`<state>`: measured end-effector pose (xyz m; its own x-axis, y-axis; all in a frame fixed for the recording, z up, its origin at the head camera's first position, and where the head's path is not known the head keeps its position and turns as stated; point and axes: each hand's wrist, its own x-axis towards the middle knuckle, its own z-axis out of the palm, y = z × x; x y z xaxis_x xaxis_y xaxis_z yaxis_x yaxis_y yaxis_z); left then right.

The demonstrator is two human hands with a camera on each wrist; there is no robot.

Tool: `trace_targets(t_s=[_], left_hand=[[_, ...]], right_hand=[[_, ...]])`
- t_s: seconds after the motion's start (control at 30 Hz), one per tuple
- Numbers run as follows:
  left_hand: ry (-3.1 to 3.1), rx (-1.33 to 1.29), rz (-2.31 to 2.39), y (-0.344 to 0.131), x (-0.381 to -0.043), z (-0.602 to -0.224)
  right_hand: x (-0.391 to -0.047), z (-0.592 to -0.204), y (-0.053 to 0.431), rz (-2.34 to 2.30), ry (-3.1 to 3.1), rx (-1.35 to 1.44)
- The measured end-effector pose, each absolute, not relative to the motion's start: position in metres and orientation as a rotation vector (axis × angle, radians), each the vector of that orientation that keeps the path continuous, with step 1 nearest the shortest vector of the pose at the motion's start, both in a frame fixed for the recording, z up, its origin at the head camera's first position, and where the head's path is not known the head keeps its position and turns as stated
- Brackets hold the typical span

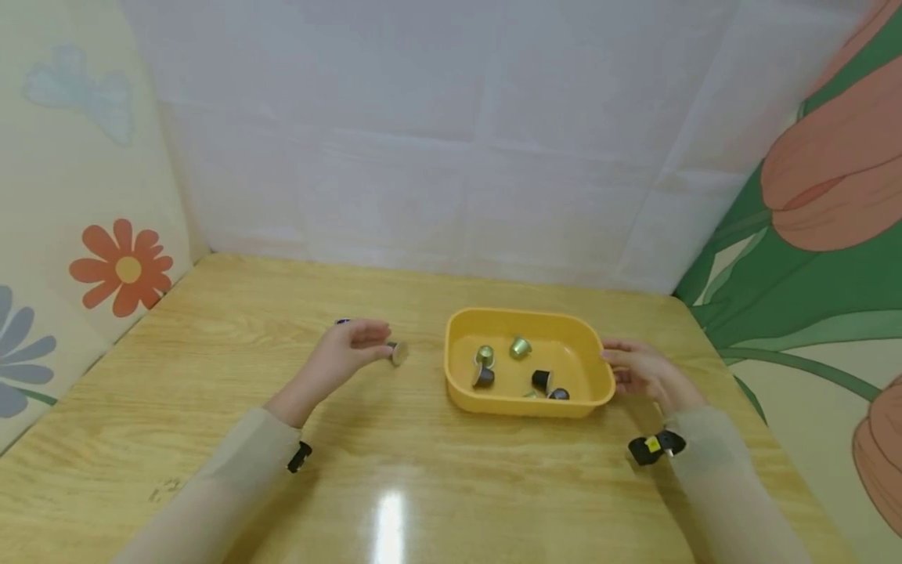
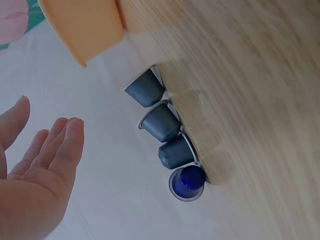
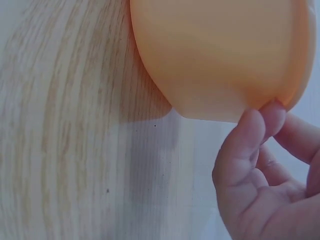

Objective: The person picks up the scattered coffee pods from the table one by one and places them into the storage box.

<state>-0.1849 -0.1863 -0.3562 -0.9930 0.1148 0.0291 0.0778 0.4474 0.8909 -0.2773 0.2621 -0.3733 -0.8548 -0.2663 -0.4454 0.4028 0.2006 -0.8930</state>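
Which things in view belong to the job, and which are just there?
Likely job:
- yellow tray
- capsules in it
- four capsules on the table
- left hand, right hand

Likely just there:
- white backdrop
- tulip-print panel

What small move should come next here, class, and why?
Probably the left hand should pinch the loose capsule nearest the tray: that hand is open, close by and holds nothing, while the right hand grips the tray, where other capsules already lie.
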Motion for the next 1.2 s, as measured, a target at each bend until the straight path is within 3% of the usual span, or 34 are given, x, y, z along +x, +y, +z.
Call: trace_targets(t_s=[1.2], left_hand=[[2.815,0.034,1.417,-0.239,-0.190,-0.361]], right_hand=[[-0.277,-0.375,0.263,-1.717,1.959,0.137]])
